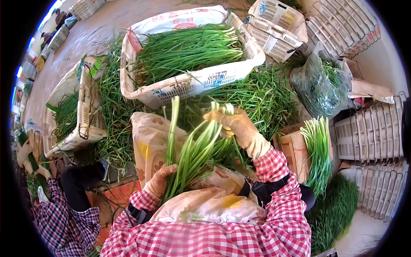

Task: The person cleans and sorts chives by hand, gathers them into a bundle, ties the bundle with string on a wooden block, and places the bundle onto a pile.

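My left hand (158, 182), in a tan glove, is closed around the lower part of a loose bunch of garlic chives (186, 160) above my lap. One thick pale stalk end sticks up on the left of that bunch. Further forward and to the right, my gloved right hand (239, 128) pinches several garlic chives (214, 122) near their white ends, with green leaves hanging below. Where the two bunches meet, the leaves overlap and I cannot separate them. A patterned apron (205, 201) covers my lap beneath both hands.
Ahead stands a white crate (192, 88) of garlic chives, with loose leaves (265, 92) heaped around it. On the right, a tied bundle (317, 150) leans by a wooden stool (295, 154), near stacked crates (370, 132). A co-worker in a checked sleeve (58, 197) sits at left.
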Available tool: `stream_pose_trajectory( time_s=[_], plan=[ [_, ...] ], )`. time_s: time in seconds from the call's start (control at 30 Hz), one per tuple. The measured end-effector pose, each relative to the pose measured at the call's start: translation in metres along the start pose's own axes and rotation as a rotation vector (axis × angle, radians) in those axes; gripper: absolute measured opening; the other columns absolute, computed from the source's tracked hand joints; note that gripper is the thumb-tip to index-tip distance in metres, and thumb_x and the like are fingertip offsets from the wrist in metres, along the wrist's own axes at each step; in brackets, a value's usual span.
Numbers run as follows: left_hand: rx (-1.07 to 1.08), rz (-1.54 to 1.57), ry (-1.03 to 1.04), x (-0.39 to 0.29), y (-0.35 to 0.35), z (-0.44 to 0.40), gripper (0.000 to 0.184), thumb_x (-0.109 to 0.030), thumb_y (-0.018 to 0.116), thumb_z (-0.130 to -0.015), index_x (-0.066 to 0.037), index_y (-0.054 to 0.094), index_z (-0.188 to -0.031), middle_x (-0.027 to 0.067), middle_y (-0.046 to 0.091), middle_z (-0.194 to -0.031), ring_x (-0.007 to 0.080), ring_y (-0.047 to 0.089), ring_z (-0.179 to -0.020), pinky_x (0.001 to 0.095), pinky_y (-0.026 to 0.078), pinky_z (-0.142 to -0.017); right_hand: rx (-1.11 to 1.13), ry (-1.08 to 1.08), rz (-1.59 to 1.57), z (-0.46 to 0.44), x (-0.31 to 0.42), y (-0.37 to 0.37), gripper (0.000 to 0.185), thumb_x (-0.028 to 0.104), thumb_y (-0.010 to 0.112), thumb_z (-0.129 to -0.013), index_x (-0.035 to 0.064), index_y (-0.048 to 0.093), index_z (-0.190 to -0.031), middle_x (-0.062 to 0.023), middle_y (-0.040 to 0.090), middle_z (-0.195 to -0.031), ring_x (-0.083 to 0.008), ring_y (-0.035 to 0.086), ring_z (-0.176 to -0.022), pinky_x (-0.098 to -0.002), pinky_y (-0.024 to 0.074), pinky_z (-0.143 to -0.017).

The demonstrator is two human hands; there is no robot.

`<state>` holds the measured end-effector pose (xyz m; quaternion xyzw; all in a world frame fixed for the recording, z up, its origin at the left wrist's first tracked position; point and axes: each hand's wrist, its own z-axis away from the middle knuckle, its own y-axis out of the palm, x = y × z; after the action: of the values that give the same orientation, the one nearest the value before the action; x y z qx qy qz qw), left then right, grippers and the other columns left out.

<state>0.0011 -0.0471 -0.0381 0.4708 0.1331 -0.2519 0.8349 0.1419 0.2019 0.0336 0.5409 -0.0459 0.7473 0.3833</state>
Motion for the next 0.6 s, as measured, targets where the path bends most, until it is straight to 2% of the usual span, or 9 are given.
stream_pose_trajectory(
  time_s=[0.03, 0.07, 0.13, 0.17, 0.2, 0.3, 0.37, 0.47, 0.6],
  plan=[
    [-0.022, 0.065, -0.004, 0.001, 0.0, 0.0, 0.053, -0.03, 0.064, -0.079, 0.0, 0.053, -0.121, 0.0116, 0.061, -0.112, 0.0194, 0.06, -0.097, 0.0338, 0.049, -0.088, 0.001, -0.016, -0.085, 0.0, -0.008, -0.005, 0.017, 0.018, 0.066, -0.086, 0.0036, 0.065, -0.094, -0.0018, 0.064, -0.075, -0.0039, 0.039, -0.047, -0.0189, 0.0295, -0.04],
    [-0.013, 0.072, -0.002, 0.003, -0.003, -0.001, 0.054, -0.03, 0.064, -0.079, 0.0, 0.052, -0.121, 0.012, 0.061, -0.112, 0.0199, 0.06, -0.098, 0.0343, 0.048, -0.088, 0.023, -0.071, -0.045, 0.0, -0.01, -0.006, 0.029, 0.03, 0.068, -0.084, 0.0018, 0.066, -0.091, 0.0002, 0.056, -0.065, -0.0051, 0.038, -0.045, -0.02, 0.0291, -0.04],
    [0.009, 0.075, -0.015, 0.008, -0.013, -0.005, 0.054, -0.032, 0.063, -0.08, 0.0, 0.052, -0.122, 0.0129, 0.06, -0.113, 0.0209, 0.059, -0.1, 0.0351, 0.048, -0.09, 0.026, -0.041, 0.009, -0.001, -0.015, -0.007, 0.026, 0.028, 0.068, -0.084, 0.003, 0.064, -0.088, 0.0014, 0.053, -0.061, -0.0055, 0.038, -0.044, -0.0201, 0.0285, -0.04],
    [0.137, 0.165, 0.035, 0.012, -0.014, -0.007, 0.052, -0.029, 0.064, -0.079, 0.0, 0.052, -0.121, 0.0123, 0.061, -0.111, 0.0208, 0.059, -0.1, 0.0355, 0.048, -0.09, 0.032, -0.012, -0.033, -0.003, -0.02, -0.009, 0.023, 0.025, 0.068, -0.084, 0.003, 0.064, -0.09, 0.0011, 0.054, -0.063, -0.0053, 0.038, -0.045, -0.0203, 0.0277, -0.04],
    [0.136, 0.074, 0.051, 0.011, -0.007, -0.01, 0.05, -0.026, 0.064, -0.079, 0.0, 0.053, -0.12, 0.0119, 0.061, -0.111, 0.0203, 0.059, -0.099, 0.0348, 0.048, -0.089, 0.041, 0.018, -0.074, -0.005, -0.023, -0.01, 0.02, 0.021, 0.067, -0.085, 0.003, 0.063, -0.091, 0.0007, 0.056, -0.066, -0.005, 0.038, -0.046, -0.0206, 0.0269, -0.041],
    [0.073, -0.246, 0.013, -0.009, 0.029, -0.012, 0.041, -0.012, 0.063, -0.08, 0.002, 0.053, -0.117, 0.011, 0.062, -0.106, 0.0182, 0.062, -0.09, 0.031, 0.052, -0.08, -0.089, -0.016, 0.068, -0.008, -0.029, -0.001, 0.029, 0.032, 0.069, -0.082, 0.0044, 0.063, -0.091, 0.0026, 0.053, -0.066, -0.0055, 0.042, -0.052, -0.021, 0.0335, -0.044],
    [0.029, -0.171, -0.02, -0.009, 0.026, -0.013, 0.04, -0.01, 0.061, -0.081, 0.003, 0.053, -0.117, 0.0117, 0.063, -0.104, 0.018, 0.063, -0.087, 0.0305, 0.053, -0.078, -0.164, 0.005, 0.129, -0.012, -0.039, -0.005, 0.037, 0.039, 0.071, -0.08, 0.0052, 0.064, -0.093, 0.0025, 0.054, -0.067, -0.0063, 0.047, -0.057, -0.022, 0.0382, -0.047],
    [0.049, -0.026, -0.064, -0.011, 0.018, -0.014, 0.041, -0.011, 0.059, -0.081, 0.004, 0.051, -0.119, 0.0143, 0.063, -0.104, 0.0207, 0.064, -0.087, 0.0325, 0.054, -0.079, -0.152, 0.052, -0.132, -0.007, -0.042, -0.007, 0.024, 0.027, 0.065, -0.087, 0.0055, 0.066, -0.097, 0.0023, 0.054, -0.065, -0.0063, 0.043, -0.051, -0.0211, 0.035, -0.044],
    [0.044, 0.09, -0.097, -0.004, 0.016, -0.014, 0.05, -0.018, 0.059, -0.082, 0.004, 0.046, -0.125, 0.0165, 0.061, -0.109, 0.024, 0.064, -0.091, 0.0345, 0.054, -0.081, -0.135, 0.016, -0.152, -0.002, -0.043, -0.009, 0.021, 0.021, 0.065, -0.087, 0.0032, 0.067, -0.098, 0.0022, 0.057, -0.064, -0.0038, 0.04, -0.046, -0.0189, 0.03, -0.039]
  ],
)
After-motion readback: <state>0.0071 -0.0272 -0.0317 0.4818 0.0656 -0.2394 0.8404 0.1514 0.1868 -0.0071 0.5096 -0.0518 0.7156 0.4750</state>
